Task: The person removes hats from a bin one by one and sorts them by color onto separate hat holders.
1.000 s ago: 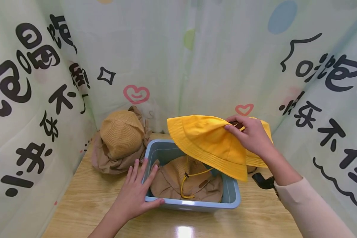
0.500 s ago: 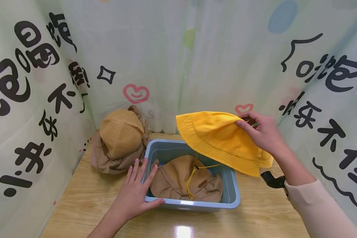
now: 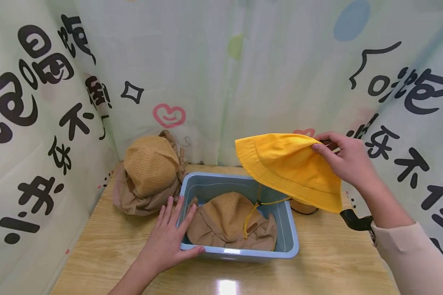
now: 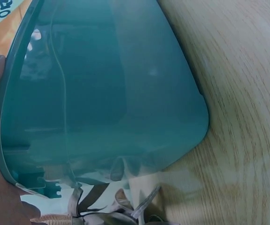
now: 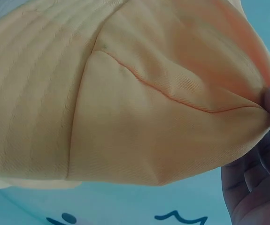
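Leftmost, at the far side of the wood-grained table [image 3: 103, 254], a straw hat with brown cloth [image 3: 151, 166], crown up; probably light and pliant. Next, the left hand [image 3: 164, 239], fingers straight and spread on the left rim of a blue tub [image 3: 221, 180], thumb at the near rim. Inside, a second straw hat [image 3: 229, 217], apparently soft, likely to crease under pressure. Above it, a thin yellow cord [image 3: 249, 221] with a dark toggle [image 3: 258, 203], trailing from under the hat to the right; liable to snag. Farther right, raised over the tub's far right corner, a yellow hat [image 3: 288, 164], tilted, crown pinched between thumb and fingers of the right hand [image 3: 348, 159]. Cloth folded at the pinch; presumably light, floppy, hard to damage, not slippery. Best held by the crown for carrying, by the stitched, seemingly stiffer brim for guiding.
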`<state>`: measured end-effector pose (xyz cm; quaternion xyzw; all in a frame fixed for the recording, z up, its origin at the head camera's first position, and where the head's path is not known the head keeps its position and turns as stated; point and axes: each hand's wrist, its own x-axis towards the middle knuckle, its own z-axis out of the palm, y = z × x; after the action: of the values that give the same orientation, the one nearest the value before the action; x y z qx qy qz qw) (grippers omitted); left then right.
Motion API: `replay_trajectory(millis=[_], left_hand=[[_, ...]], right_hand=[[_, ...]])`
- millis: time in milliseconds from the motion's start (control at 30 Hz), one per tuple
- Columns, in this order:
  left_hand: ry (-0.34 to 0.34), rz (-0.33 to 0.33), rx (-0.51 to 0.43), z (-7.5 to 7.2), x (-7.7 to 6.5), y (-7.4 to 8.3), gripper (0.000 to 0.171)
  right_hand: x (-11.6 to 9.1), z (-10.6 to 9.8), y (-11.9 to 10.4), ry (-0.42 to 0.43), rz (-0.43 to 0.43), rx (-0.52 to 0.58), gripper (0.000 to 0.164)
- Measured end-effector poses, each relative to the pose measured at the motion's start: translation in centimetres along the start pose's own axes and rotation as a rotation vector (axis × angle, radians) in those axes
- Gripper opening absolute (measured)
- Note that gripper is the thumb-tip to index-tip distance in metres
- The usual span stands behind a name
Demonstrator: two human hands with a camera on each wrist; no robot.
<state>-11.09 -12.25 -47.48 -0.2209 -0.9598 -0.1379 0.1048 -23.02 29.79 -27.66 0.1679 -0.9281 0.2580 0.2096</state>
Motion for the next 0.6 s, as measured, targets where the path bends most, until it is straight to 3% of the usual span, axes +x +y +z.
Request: replay_trajectory(millis=[367, 600], left_hand=[[0.023, 0.006, -0.010, 0.0, 0.1, 0.0, 0.104], [-0.003, -0.009, -0.012, 0.0, 0.0, 0.1, 0.104]], right_hand=[[-0.2, -2.6, 1.4, 0.024, 0.102, -0.063, 0.032], [-0.7, -4.6, 2.6, 0.024, 0.173, -0.075, 0.040]])
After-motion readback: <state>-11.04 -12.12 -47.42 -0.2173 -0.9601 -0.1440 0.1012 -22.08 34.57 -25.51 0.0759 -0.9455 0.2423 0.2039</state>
